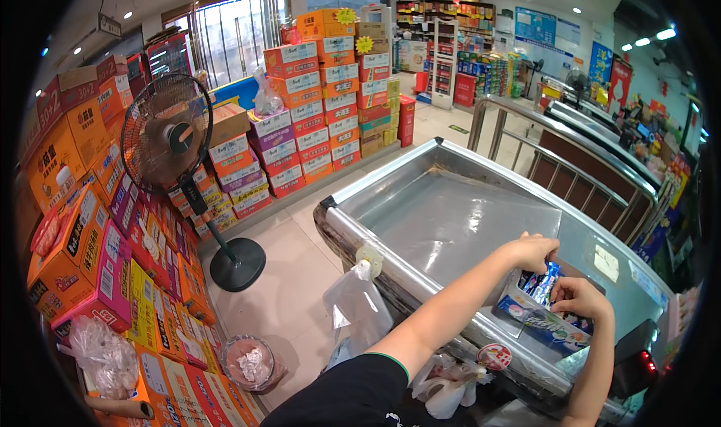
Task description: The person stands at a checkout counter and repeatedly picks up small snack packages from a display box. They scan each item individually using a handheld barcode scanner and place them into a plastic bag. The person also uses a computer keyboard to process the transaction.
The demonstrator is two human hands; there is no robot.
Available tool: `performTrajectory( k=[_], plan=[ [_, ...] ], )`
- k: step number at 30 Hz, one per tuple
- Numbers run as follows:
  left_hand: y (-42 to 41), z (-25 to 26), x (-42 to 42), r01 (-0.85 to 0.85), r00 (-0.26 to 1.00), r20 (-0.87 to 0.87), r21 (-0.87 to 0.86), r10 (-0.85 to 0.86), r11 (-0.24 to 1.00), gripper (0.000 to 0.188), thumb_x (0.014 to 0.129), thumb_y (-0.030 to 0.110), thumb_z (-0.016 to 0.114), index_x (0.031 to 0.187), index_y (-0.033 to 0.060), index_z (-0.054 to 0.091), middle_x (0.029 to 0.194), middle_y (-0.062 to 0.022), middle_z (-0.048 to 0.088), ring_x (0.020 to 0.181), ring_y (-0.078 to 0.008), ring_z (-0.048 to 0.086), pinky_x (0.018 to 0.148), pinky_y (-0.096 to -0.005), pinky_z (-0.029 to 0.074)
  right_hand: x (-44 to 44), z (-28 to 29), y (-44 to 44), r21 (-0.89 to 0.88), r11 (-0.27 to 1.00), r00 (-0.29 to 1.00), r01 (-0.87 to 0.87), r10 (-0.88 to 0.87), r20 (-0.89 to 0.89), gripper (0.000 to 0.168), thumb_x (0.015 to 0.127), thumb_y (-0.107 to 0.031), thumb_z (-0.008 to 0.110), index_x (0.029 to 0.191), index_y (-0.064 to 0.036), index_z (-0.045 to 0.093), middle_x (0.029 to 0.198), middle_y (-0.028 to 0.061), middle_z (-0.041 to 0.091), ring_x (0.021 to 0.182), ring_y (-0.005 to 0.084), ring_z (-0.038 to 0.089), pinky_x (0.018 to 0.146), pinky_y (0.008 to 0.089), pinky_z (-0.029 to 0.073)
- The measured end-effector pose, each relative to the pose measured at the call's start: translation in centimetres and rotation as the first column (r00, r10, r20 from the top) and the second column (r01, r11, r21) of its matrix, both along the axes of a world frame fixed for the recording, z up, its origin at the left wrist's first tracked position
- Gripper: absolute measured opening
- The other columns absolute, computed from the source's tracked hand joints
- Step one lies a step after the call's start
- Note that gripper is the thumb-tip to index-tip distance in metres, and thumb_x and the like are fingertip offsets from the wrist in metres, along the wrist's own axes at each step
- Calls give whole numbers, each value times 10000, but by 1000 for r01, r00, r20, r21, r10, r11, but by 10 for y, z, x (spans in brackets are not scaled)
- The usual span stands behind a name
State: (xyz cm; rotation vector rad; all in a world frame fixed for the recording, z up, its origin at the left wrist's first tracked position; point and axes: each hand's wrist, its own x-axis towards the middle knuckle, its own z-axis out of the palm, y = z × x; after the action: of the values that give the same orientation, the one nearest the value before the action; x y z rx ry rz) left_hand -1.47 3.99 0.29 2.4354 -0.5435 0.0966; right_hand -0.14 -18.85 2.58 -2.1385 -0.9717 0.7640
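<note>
A printed cardboard display box [543, 321] of small packets stands on the right part of a metal-rimmed counter. My left hand [529, 252] is at the box's far left corner, fingers bent down over its edge; whether they grip anything is hidden. Blue shiny wrapped packets [542, 283] lie in the box between my hands. My right hand [580, 300] reaches over the box's right side, thumb and fingertips drawn together at the packets. I cannot tell whether a packet is pinched there.
The metal counter basin [439, 218] extends leftward. Plastic bags [448, 385] hang on its near side. A black device with red lights [636, 365] stands at the right. A standing fan [169, 134], stacked cartons [298, 117] and a lined waste bin [248, 362] are left; a steel railing [563, 156] runs behind.
</note>
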Motion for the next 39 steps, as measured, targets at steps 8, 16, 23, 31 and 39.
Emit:
performTrajectory(
  k=[8,16,23,31,39],
  plan=[
    [-2,-26,16,-75,996,23,-392,91,917,113,712,117,634,824,112,628,832,-46,681,864,-237,643,846,-428,401,2,25,10,22,996,991,87,-84,-100,151,784,36,741,874,-16,631,753,15,643,643,86,595,585,254,519],
    [9,-20,27,56,998,65,-827,-4,559,109,723,57,720,802,28,650,741,-59,665,707,-119,627,623,-270,503,-9,13,61,322,916,913,238,-324,247,252,805,-42,712,1025,-39,590,776,-24,518,717,83,478,640,245,430],
    [4,-4,12,-49,999,-51,-891,7,451,95,830,86,645,896,20,628,720,-20,628,596,-71,562,526,-246,443,-25,-4,63,511,820,829,258,-460,319,411,829,-173,762,1108,-37,492,739,66,591,684,157,584,621,323,478],
    [-2,12,-6,65,998,57,-886,-31,459,201,917,205,675,1032,45,635,851,12,600,756,-57,526,672,-205,417,-20,-2,46,630,688,899,360,-437,-37,279,867,-70,663,1107,-21,530,767,35,649,721,73,579,624,251,445],
    [5,4,2,-9,991,-56,-931,-120,365,111,907,149,686,881,68,615,738,21,602,623,-45,523,568,-188,411,-19,1,46,587,715,925,379,-305,-226,273,898,-53,630,1149,-5,535,839,60,696,776,83,625,703,236,480]
  ],
)
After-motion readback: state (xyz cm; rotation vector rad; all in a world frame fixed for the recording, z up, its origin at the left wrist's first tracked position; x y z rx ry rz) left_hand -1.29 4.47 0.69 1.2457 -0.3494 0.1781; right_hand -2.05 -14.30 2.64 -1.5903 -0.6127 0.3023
